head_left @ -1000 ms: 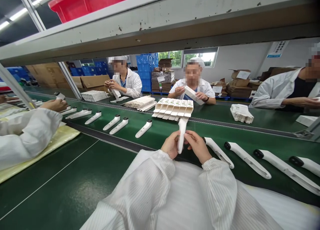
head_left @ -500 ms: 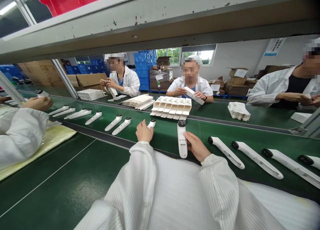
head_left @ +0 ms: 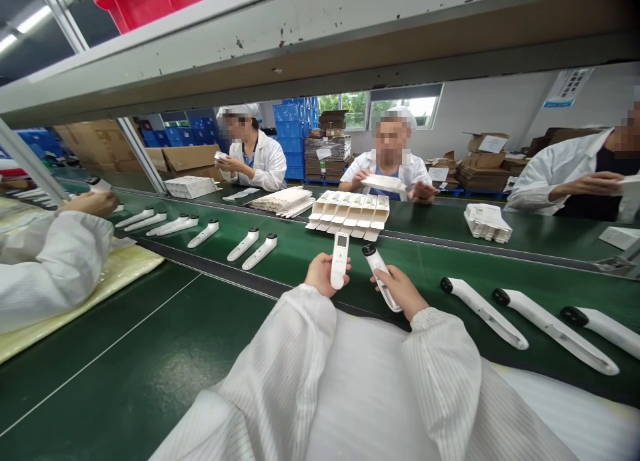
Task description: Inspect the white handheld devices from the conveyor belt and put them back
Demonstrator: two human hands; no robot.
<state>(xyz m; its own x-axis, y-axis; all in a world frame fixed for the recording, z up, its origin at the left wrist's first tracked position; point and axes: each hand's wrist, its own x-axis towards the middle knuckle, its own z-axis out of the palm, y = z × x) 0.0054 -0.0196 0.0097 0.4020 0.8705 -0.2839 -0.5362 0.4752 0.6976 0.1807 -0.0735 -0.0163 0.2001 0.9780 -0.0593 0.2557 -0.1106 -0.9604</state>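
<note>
My left hand is closed around a white infrared thermometer, held upright with its small dark screen and buttons facing me. In my right hand is a second white infrared thermometer. It tilts to the left, black sensor end up, with an open hollow in its handle. The two thermometers are apart, above the near edge of the green conveyor belt. More white thermometers lie on the belt, such as one right of my right hand and one left of my left hand.
A row of open white boxes stands just beyond my hands. Flattened cartons lie left of it. A metal shelf beam crosses overhead. Co-workers sit across the belt; another person's sleeve reaches in at the left.
My left hand has lifted a thermometer off the belt and moved right, turning its screen toward me. My right hand's thermometer has tilted and shifted slightly right.
</note>
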